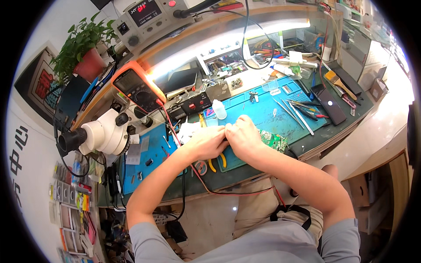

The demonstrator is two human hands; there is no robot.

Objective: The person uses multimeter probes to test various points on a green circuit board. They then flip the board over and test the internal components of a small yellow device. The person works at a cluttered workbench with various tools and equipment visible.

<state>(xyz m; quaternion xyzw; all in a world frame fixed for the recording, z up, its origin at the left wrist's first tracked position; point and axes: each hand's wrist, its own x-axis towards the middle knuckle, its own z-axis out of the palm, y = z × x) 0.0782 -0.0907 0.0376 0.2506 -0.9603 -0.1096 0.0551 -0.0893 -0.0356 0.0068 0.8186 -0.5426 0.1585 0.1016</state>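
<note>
Both hands meet over the blue work mat (258, 109), fingers curled and pressed together. My left hand (208, 142) is closed, its fingertips touching those of my right hand (243, 138), closed as well. Whatever they grip, if anything, is hidden behind the fingers. A green circuit board (274, 140) lies on the mat just right of my right wrist, partly covered by it. Yellow-handled pliers (212, 165) lie below the hands, beside a small roll (200, 167). Just beyond the fingers stands a translucent white bottle (219, 109). Crumpled white tissue (187, 131) sits by my left hand.
An orange multimeter (138, 87) leans at the back left, its red lead crossing my left forearm's side. A white microscope (98, 133) juts in at left. Tweezers (298, 116), a dark phone (329, 105) and a brush (340, 83) lie at right. A potted plant (90, 61) stands on the shelf.
</note>
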